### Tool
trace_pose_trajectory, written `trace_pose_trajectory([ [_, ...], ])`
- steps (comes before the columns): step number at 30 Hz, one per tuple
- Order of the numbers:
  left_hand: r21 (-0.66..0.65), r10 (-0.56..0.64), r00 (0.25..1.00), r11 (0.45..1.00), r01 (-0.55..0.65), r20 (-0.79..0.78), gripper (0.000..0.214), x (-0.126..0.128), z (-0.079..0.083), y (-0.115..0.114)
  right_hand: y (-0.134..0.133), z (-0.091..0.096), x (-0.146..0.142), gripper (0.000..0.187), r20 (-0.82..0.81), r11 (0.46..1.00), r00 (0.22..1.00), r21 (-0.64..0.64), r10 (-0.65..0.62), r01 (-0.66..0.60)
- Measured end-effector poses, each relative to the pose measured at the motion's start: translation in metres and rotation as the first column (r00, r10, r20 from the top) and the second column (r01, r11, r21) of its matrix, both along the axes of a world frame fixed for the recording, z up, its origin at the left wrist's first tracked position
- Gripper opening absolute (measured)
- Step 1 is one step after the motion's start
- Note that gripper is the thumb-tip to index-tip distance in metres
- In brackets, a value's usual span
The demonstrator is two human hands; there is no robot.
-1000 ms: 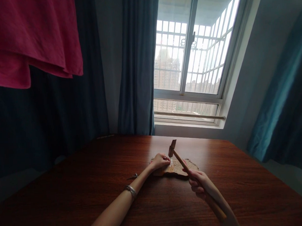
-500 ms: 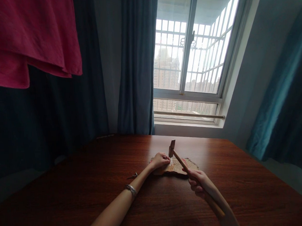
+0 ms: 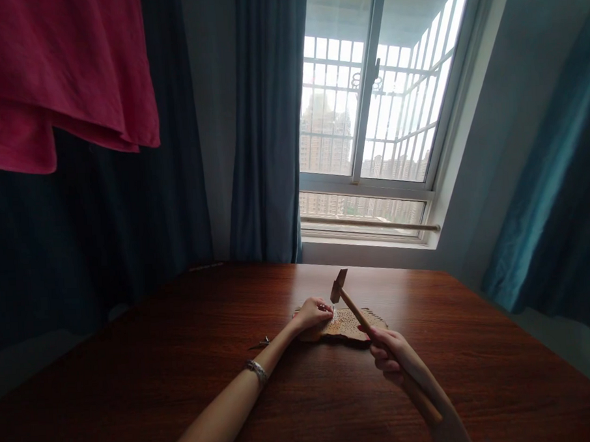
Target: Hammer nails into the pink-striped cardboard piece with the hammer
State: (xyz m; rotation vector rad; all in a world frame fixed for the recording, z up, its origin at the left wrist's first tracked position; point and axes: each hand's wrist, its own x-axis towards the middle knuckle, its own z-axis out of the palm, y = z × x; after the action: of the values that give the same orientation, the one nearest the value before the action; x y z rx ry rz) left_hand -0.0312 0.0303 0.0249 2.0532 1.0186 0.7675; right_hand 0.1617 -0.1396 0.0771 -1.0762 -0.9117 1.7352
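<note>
Below the left hand [image 3: 311,313] and the right hand [image 3: 400,353] spreads a glossy red-brown, wood-grained surface [image 3: 195,388]. Under the left fingers lies a flat tan piece with ragged edges and dense dots [image 3: 353,328], its material hard to tell; flat against the surface, it presumably gets firm backing. The right fingers wrap the handle of a brown-headed hammer with a wooden shaft [image 3: 356,311], gripped well behind the head, likely for swing; the head hangs just above the left fingertips. Near and left of those fingers rests a small dark metal tool [image 3: 265,341], perhaps there to be handy. Smallest, a thin dark upright pin [image 3: 333,308] is pinched by the left fingers, apparently for steadiness; whether the hammer touches it cannot be told.
</note>
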Motion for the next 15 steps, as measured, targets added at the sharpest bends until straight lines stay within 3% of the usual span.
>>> trace_pose_trajectory([
  [15, 0.044, 0.009, 0.999, 0.999, -0.007, -0.039, 0.027, -0.0003, -0.0052, 0.0045, -0.0013, 0.0037, -0.0004, 0.056, 0.045, 0.999, 0.999, -0.03, 0.022, -0.021],
])
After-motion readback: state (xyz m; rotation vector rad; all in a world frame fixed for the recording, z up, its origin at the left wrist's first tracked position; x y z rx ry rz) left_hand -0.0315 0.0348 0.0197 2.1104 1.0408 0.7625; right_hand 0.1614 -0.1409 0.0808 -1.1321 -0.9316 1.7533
